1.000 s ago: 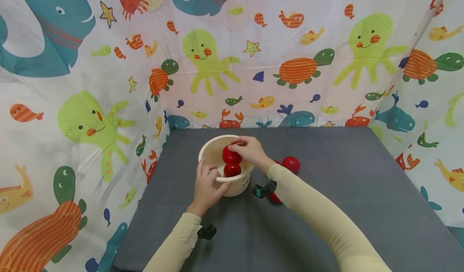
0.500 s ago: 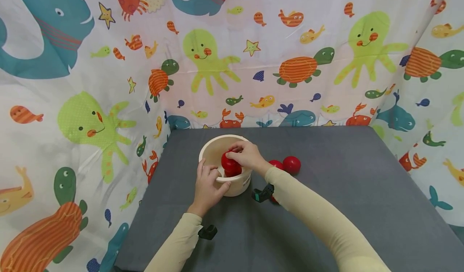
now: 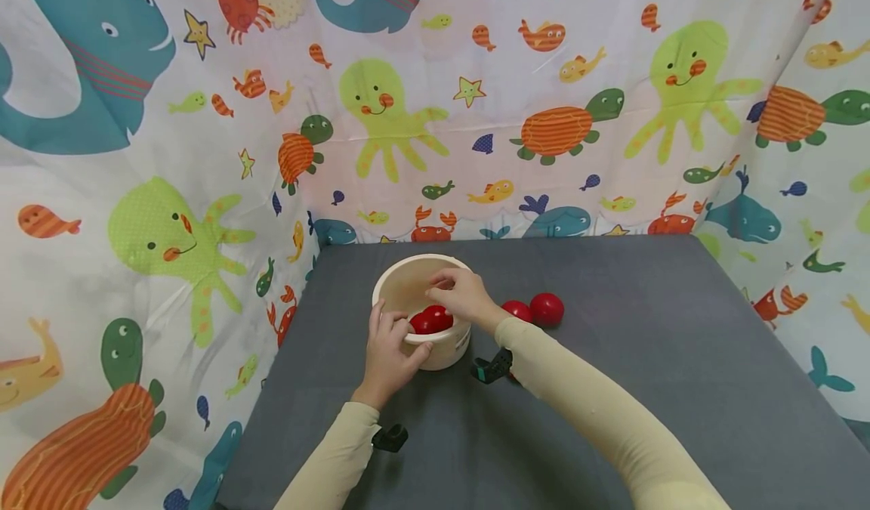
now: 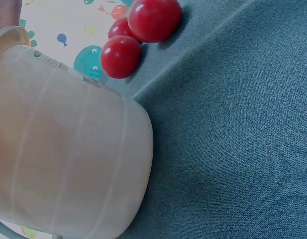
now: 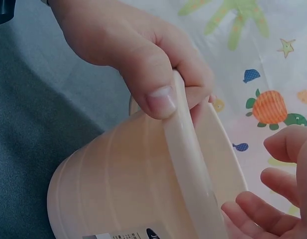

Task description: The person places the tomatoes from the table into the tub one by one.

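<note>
A cream plastic bucket point(image 3: 448, 350) stands on the dark grey table in the head view. My left hand point(image 3: 393, 350) grips its near-left rim; in the right wrist view the thumb presses the outside while the fingers go over the edge. Red balls point(image 3: 423, 323), shiny and smooth, lie at the bottom of the bucket, at least two showing. Over the bucket's right side, my right hand point(image 3: 465, 295) hangs with loosely bent fingers point(image 5: 277, 174) and nothing in them. Part of the bucket's inside is hidden behind both hands.
Right of the bucket, two red balls point(image 3: 547, 310) sit side by side; another is mostly hidden behind the right wrist. The left wrist view shows three loose balls point(image 4: 154, 20). A sea-animal curtain point(image 3: 476, 79) encloses the table point(image 3: 646, 329) at the back and sides.
My right hand has lowered a red ball into the bucket and let it go beside the one there. The left hand keeps its grip on the rim.
</note>
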{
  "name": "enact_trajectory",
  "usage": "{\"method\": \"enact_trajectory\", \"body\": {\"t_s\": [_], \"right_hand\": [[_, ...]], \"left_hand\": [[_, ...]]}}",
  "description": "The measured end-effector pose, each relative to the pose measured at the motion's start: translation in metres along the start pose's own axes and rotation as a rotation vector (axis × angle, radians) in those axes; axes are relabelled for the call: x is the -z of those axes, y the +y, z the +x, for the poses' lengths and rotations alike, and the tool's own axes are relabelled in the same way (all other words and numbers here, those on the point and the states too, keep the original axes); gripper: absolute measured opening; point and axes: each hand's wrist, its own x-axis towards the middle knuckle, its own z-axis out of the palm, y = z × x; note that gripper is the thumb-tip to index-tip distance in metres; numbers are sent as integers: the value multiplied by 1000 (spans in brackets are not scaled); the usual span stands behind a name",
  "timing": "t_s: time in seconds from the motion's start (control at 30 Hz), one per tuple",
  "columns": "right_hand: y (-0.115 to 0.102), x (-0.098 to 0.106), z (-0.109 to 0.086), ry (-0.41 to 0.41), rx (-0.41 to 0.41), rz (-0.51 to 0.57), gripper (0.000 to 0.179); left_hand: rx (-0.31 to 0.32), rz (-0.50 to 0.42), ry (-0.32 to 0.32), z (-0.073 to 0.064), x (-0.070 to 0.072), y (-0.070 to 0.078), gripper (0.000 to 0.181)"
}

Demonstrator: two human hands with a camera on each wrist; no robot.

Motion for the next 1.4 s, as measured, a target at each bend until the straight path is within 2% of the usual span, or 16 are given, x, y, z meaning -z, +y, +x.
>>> {"method": "enact_trajectory", "body": {"t_s": [0.37,0.6,0.77,1.03,1.4], "right_hand": [[3,1,-1,-13,-40,56,32],[7,4,-3,-7,-24,121,32],[8,14,-11,1,-3,184,33],[22,52,-19,52,-4,212,35],[62,132,-40,135,-18,171,41]], "left_hand": [[3,-5,-2,1,0,0,27],[-9,-10,12,0,-1,0,27],[-6,-9,14,0,-1,0,26],[32,-4,-21,1,1,1,28],[31,11,-18,2,0,-1,26]]}}
